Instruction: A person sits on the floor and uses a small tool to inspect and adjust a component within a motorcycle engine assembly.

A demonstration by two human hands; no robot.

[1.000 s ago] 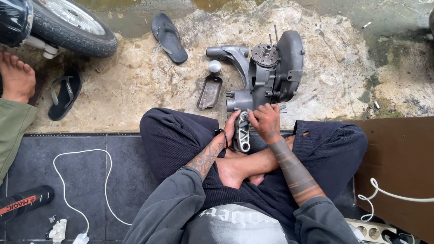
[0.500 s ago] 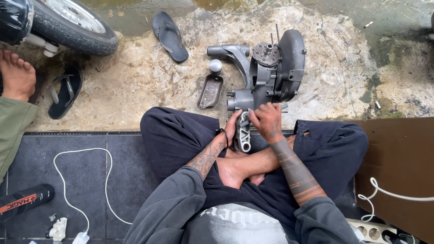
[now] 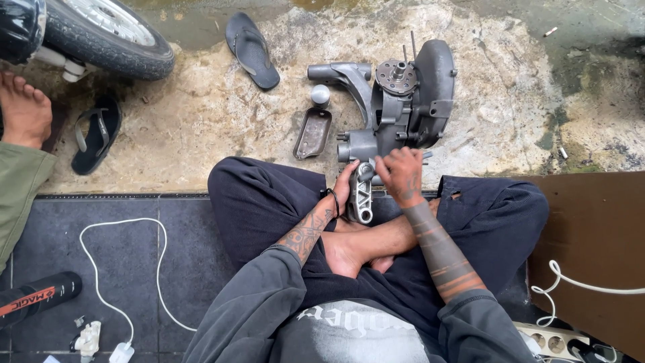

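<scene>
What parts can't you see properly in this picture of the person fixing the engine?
All from the head view:
- Top end of the silver bracket: the right hand and left hand cover where it meets the grey engine.
- Tyre: cut off by the top edge.
- Power strip: cut off by the bottom edge.
- Another person's bare foot: cut off by the left edge.

You have one view only, from the camera on your head, looking almost straight down and close over your crossed legs, your left hand [image 3: 344, 183] and right hand [image 3: 401, 176], the grey engine [image 3: 403, 107] on the concrete ahead.
</scene>
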